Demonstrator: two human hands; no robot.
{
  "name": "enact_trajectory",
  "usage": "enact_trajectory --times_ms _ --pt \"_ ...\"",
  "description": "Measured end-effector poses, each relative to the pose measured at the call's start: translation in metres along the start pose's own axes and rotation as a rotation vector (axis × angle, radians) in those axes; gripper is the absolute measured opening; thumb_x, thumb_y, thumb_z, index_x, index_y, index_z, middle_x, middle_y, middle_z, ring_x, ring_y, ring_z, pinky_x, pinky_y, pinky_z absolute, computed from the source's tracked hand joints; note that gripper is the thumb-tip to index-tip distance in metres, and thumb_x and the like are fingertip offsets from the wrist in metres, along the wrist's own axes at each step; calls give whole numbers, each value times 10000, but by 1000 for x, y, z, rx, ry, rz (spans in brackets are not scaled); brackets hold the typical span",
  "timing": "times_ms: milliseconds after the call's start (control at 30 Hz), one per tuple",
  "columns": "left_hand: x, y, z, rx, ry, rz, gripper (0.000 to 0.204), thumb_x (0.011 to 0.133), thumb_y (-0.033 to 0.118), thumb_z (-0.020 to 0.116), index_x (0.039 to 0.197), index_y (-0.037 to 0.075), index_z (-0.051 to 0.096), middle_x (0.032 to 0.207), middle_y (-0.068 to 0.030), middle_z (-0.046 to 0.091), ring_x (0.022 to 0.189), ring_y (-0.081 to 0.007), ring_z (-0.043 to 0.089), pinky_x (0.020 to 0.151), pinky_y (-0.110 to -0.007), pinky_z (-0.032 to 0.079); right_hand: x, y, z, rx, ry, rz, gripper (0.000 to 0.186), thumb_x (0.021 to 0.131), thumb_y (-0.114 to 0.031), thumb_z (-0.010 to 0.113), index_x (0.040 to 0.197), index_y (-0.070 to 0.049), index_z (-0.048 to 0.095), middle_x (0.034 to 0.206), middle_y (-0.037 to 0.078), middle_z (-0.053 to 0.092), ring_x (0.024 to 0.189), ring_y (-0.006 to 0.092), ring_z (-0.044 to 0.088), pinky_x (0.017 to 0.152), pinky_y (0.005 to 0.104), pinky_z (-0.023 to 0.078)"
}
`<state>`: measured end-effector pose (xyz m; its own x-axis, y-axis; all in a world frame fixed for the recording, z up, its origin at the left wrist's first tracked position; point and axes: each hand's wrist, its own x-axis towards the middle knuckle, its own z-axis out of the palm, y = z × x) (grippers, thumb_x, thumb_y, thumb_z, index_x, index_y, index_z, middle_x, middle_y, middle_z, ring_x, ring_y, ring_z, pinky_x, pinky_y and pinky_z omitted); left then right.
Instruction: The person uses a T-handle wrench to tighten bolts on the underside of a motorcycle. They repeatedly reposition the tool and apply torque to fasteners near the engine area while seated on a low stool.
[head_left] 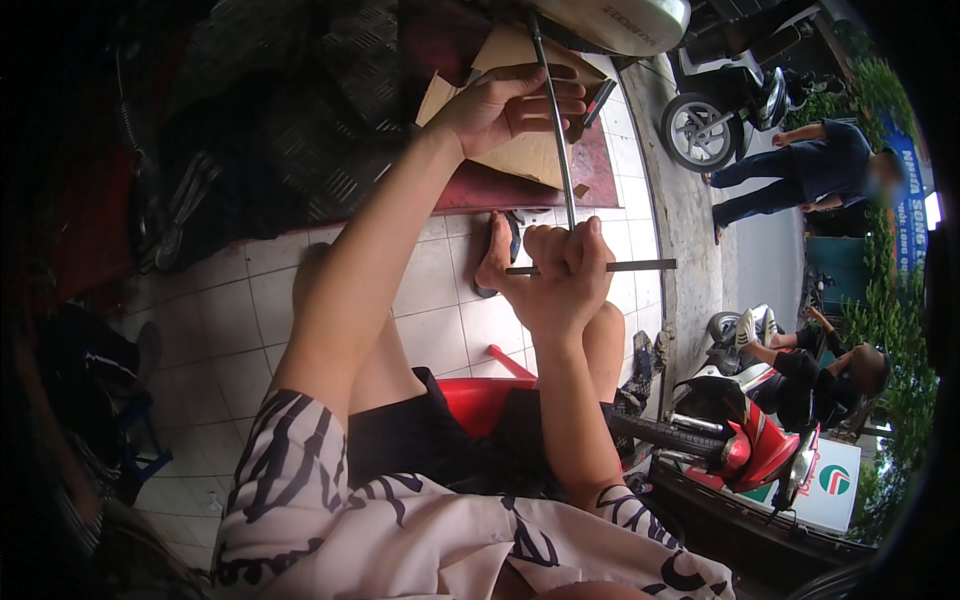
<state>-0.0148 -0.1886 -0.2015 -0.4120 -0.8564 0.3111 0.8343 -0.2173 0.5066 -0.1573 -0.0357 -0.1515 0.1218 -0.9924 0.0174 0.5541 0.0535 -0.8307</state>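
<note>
My right hand (565,280) is wrapped round the crossbar of a T-handle wrench (558,130), and the bar sticks out on both sides of the fist. The wrench's long steel shaft runs up and away to a pale rounded motorcycle cover (625,25) at the top. Where its tip meets the motorcycle is hard to make out. My left hand (515,105) is beside the upper shaft with its fingers stretched out, and the shaft crosses in front of them. Whether the fingers touch the shaft cannot be told.
Flattened cardboard (525,155) lies on a red platform (480,192) under the shaft. A red plastic stool (470,402) is beneath me on the tiled floor. At right, a person (810,170) stands near a parked motorbike (705,130); another person sits by a red motorbike (750,440).
</note>
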Motion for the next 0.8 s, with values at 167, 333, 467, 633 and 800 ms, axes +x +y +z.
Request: enact_trajectory --times_ms 167,333,467,633,800 --pt "-5 -24 -4 -85 -147 21 312 952 137 529 1232 -1 526 1148 -123 606 1089 -219 596 931 -349 510 1 5 -25 423 -62 189 309 948 -364 459 754 -126 435 591 44 422 663 121 397 685 333 371" --pt "-5 -27 -7 -78 -129 50 253 942 124 544 1166 6 557 1097 -123 616 1026 -212 625 918 -340 529 -28 -11 -57 32 225 92 428 931 -425 501 1228 -121 452 920 50 550 845 151 510 829 312 429" --pt "-1 -28 -5 -101 -122 69 248 940 140 556 1157 21 558 1074 -119 626 1012 -215 633 927 -356 530 -28 -29 -76 -66 92 -22 356 970 -287 506 1244 -66 451 916 43 575 829 121 553 730 266 465" --pt "-12 -36 13 -199 29 59 258 942 158 556 1163 26 543 1072 -109 629 1041 -221 625 923 -360 538 -10 -29 -85 38 56 -53 181 989 -158 480 1133 -49 470 818 21 567 729 79 555 620 215 467" --pt "-29 -64 30 -341 -129 29 277 927 147 569 1175 26 544 1081 -104 621 1038 -235 629 905 -371 553 -5 -28 -80 100 100 -36 223 982 -165 496 1166 -51 443 818 8 556 704 70 537 607 205 454"
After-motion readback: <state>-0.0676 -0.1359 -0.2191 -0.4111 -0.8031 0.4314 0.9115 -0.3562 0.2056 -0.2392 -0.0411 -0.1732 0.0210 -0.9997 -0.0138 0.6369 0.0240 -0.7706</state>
